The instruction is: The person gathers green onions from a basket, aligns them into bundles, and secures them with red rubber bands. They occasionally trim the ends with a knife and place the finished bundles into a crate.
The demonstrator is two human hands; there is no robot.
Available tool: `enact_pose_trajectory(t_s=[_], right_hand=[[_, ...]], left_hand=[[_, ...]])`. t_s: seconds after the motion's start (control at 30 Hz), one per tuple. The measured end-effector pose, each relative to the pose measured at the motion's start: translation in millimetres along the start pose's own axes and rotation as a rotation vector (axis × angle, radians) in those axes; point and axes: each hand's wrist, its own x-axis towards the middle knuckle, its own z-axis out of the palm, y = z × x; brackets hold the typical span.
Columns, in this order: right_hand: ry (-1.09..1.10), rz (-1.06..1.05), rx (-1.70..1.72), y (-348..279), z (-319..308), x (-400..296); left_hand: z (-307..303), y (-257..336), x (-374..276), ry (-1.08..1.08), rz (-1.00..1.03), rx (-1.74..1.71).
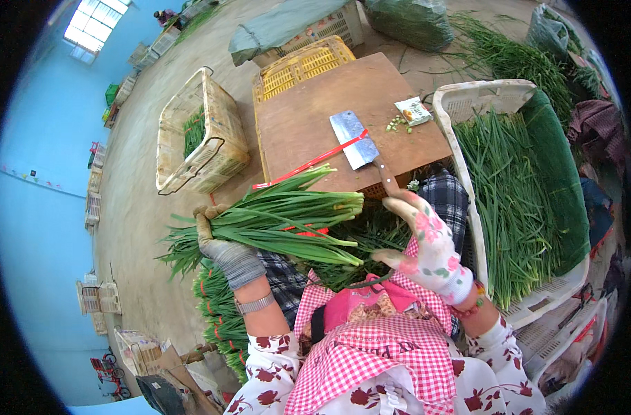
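Observation:
My left hand (219, 244), in a worn grey glove, is closed around the leafy end of a loose bunch of garlic chives (289, 218). The cut stem ends of the bunch point right, towards my right hand (424, 238). That hand wears a white flowered glove; its fingers are spread and hold nothing. Its upper fingertips are beside the wooden handle of a cleaver (354, 139), and I cannot tell whether they touch it. The cleaver lies flat on a brown board (300, 124). A red tie strip (310, 160) runs across its blade and past the bunch.
To the right, a white plastic crate (468, 202) holds loose chives (507, 207). Another crate (227, 140) stands left of the board. Tied bunches (219, 316) are stacked by my left arm. A small packet (414, 111) and chopped stem bits (395, 124) lie on the board.

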Motion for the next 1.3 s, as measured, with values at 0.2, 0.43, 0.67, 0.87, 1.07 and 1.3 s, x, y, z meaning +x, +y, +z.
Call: enact_pose_trajectory(t_s=[0.2, 0.43, 0.67, 0.87, 1.07, 1.3], right_hand=[[0.02, 0.327, 0.67, 28.8, 26.4, 31.9], [-0.035, 0.503, 0.982, 45.4, 17.9, 36.7], [0.055, 0.49, 0.845, 65.0, 24.2, 15.1], [0.334, 0.62, 0.98, 97.1, -10.2, -10.6], [-0.054, 0.532, 0.649, 66.8, 19.9, -14.6], [0.104, 0.61, 1.083, 54.7, 32.5, -11.2]], left_hand=[[29.8, -21.3, -38.3, -0.143, -0.155, 0.039], [38.8, -7.1, -69.8, -0.118, -0.261, 0.179], [13.6, -20.0, -54.1, 0.01, -0.342, 0.23], [12.7, -13.3, -40.7, 0.026, -0.293, 0.33], [23.0, -18.2, -49.3, -0.048, -0.312, 0.295], [28.9, -24.2, -57.7, 0.047, -0.346, 0.259]])
